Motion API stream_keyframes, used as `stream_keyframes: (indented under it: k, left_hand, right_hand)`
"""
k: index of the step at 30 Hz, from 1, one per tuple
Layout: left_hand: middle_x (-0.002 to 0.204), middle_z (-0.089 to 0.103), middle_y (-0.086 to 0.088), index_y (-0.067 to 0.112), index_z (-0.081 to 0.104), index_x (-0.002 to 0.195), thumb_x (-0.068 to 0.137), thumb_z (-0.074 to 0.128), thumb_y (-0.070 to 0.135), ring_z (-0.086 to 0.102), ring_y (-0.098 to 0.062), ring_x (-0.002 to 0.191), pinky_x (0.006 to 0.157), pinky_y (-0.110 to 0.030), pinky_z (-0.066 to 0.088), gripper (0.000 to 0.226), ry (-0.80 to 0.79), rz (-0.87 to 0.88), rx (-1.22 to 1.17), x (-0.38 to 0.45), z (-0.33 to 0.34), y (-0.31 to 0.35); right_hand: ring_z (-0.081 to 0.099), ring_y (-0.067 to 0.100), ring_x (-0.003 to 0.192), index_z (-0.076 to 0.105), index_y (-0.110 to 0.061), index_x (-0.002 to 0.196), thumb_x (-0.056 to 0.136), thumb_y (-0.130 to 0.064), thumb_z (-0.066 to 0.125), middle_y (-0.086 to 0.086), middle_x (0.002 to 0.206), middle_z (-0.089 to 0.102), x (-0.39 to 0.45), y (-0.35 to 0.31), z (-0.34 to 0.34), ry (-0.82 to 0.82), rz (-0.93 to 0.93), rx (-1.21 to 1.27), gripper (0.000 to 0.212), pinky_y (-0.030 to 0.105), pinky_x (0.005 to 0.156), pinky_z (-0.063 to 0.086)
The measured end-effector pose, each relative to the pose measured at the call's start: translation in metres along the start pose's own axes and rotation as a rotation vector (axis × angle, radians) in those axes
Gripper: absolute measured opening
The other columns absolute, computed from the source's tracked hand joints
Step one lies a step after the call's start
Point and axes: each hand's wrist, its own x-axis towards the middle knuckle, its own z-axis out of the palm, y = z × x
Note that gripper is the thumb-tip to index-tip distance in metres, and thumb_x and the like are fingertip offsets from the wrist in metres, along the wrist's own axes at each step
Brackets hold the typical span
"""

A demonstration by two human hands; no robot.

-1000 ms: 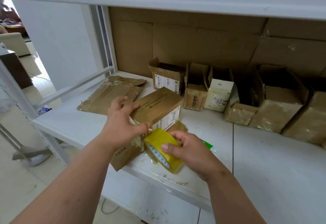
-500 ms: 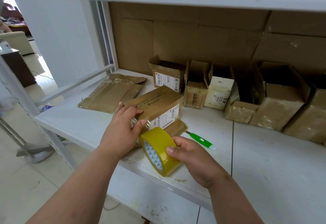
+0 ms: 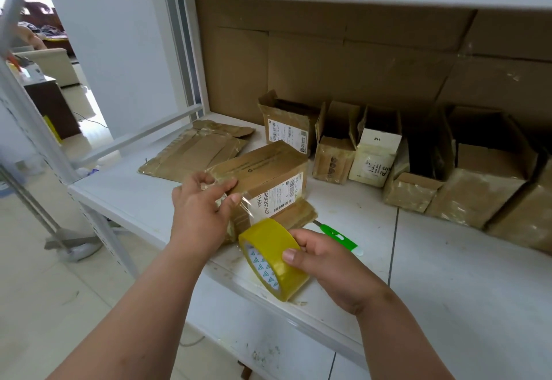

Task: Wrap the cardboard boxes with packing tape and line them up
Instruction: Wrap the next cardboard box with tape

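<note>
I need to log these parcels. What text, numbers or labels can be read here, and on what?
"11686" and, partly hidden, "SPOK202607": white label on the cardboard box that the left hand holds.
"11#": top of the cream box.
Fine print and barcodes on that label and on the rear box's shipping label: too small.
Dark marks on the small taped box: unreadable.

Packing storeroom, white shelving (image 3: 448, 275), taped parcels (image 3: 490, 188)
</note>
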Motion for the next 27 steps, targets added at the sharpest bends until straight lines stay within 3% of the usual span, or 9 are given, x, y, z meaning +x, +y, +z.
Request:
stream_keyframes:
  k: [4, 6, 8, 10, 12, 15, 19, 22, 27]
  left_hand:
    - [0.105, 0.049, 0.003, 0.046, 0.05, 0.139, 0.1, 0.05, 0.042, 0.05, -0.015, 0.099, 0.087, -0.028, 0.037, 0.039, -0.162, -0.218, -0.176, -0.012, -0.009, 0.014]
    - [0.106, 0.056, 0.0, 0.057, 0.04, 0.14, 0.097, 0.059, 0.036, 0.057, -0.016, 0.096, 0.081, -0.026, 0.043, 0.052, -0.308, -0.359, -0.381, -0.017, -0.015, 0.018]
    - [0.103, 0.057, -0.004, 0.062, 0.035, 0.141, 0.09, 0.07, 0.024, 0.063, -0.023, 0.1, 0.088, -0.032, 0.053, 0.073, -0.391, -0.41, -0.49, -0.023, -0.016, 0.019]
    - [0.102, 0.058, -0.008, 0.063, 0.034, 0.14, 0.088, 0.073, 0.018, 0.064, -0.03, 0.104, 0.096, -0.044, 0.054, 0.08, -0.361, -0.428, -0.523, -0.026, -0.013, 0.018]
    - [0.103, 0.06, -0.011, 0.064, 0.035, 0.14, 0.091, 0.069, 0.016, 0.064, -0.032, 0.105, 0.094, -0.045, 0.055, 0.076, -0.291, -0.432, -0.515, -0.027, -0.007, 0.018]
    - [0.106, 0.064, -0.01, 0.066, 0.033, 0.139, 0.096, 0.063, 0.018, 0.066, -0.024, 0.101, 0.091, -0.037, 0.056, 0.071, -0.223, -0.426, -0.489, -0.029, -0.001, 0.021]
    - [0.108, 0.066, -0.012, 0.072, 0.029, 0.134, 0.095, 0.065, 0.026, 0.066, -0.021, 0.101, 0.09, -0.032, 0.053, 0.07, -0.207, -0.423, -0.544, -0.033, 0.002, 0.026]
    - [0.114, 0.064, -0.019, 0.079, 0.03, 0.122, 0.091, 0.07, 0.029, 0.065, -0.028, 0.107, 0.099, -0.037, 0.05, 0.072, -0.245, -0.428, -0.64, -0.036, 0.001, 0.028]
    - [0.086, 0.054, -0.007, 0.076, 0.031, 0.121, 0.089, 0.072, 0.013, 0.058, -0.021, 0.09, 0.097, -0.036, 0.049, 0.081, -0.242, -0.437, -0.725, -0.036, 0.003, 0.026]
  right_hand:
    - [0.065, 0.03, 0.111, 0.067, -0.018, 0.118, 0.086, -0.028, 0.059, 0.01, 0.116, 0.072, 0.001, 0.001, -0.005, 0.004, 0.002, 0.03, 0.034, 0.043, 0.101, 0.049]
    - [0.067, 0.024, 0.111, 0.067, -0.019, 0.119, 0.093, -0.023, 0.062, 0.004, 0.116, 0.073, 0.001, 0.002, -0.009, -0.01, 0.015, 0.037, 0.027, 0.04, 0.102, 0.05]
    - [0.067, 0.02, 0.11, 0.067, -0.02, 0.119, 0.096, -0.02, 0.062, 0.001, 0.115, 0.073, -0.001, 0.001, -0.014, -0.041, 0.028, 0.03, 0.024, 0.037, 0.102, 0.051]
    - [0.068, 0.017, 0.109, 0.069, -0.021, 0.118, 0.093, -0.023, 0.065, -0.001, 0.114, 0.073, -0.003, 0.0, -0.02, -0.054, 0.035, 0.034, 0.025, 0.033, 0.099, 0.051]
    - [0.067, 0.011, 0.109, 0.071, -0.024, 0.114, 0.093, -0.024, 0.064, -0.006, 0.111, 0.074, -0.001, 0.0, -0.027, 0.063, 0.047, 0.015, 0.022, 0.025, 0.094, 0.05]
    - [0.058, 0.009, 0.114, 0.067, -0.028, 0.12, 0.096, -0.032, 0.06, -0.011, 0.123, 0.063, 0.015, 0.012, -0.041, 0.433, 0.116, -0.468, 0.025, 0.025, 0.094, 0.045]
    - [0.044, 0.02, 0.126, 0.05, -0.03, 0.141, 0.098, -0.04, 0.048, -0.005, 0.14, 0.047, 0.03, 0.034, -0.049, 0.477, 0.297, -1.136, 0.043, 0.037, 0.101, 0.037]
    - [0.049, 0.022, 0.116, 0.056, -0.03, 0.13, 0.098, -0.036, 0.046, -0.002, 0.124, 0.052, 0.036, 0.034, -0.052, 0.485, 0.312, -1.24, 0.033, 0.036, 0.091, 0.038]
    - [0.054, 0.025, 0.104, 0.052, -0.025, 0.123, 0.1, -0.025, 0.043, 0.002, 0.114, 0.057, 0.037, 0.024, -0.062, 0.587, 0.312, -1.162, 0.026, 0.034, 0.08, 0.037]
